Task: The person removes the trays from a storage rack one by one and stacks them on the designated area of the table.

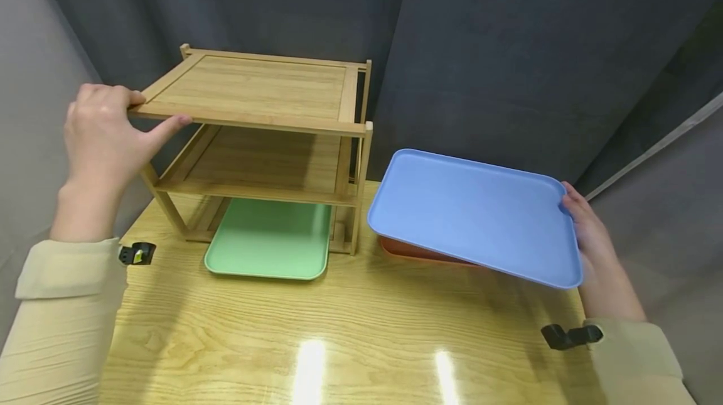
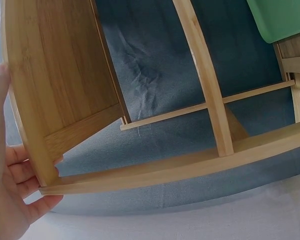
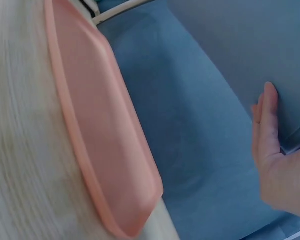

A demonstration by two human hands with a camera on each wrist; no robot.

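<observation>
A three-level bamboo rack [image 1: 254,88] stands at the back left of the wooden table [image 1: 361,329]. My left hand [image 1: 148,110] grips the front left corner of its top shelf, thumb under the edge and fingers on top; the left wrist view shows the hand [image 2: 10,190] wrapped round that corner from below. My right hand [image 1: 572,204] holds a blue tray [image 1: 474,213] by its right edge, lifted and tilted just right of the rack. Beneath it an orange tray [image 1: 412,251] lies on the table, seen also as the orange tray [image 3: 105,125] in the right wrist view.
A green tray [image 1: 268,242] lies flat on the table under the rack's lowest shelf, its front half sticking out. Dark grey curtains close in the back and both sides. The near half of the table shows bare wood with light glare.
</observation>
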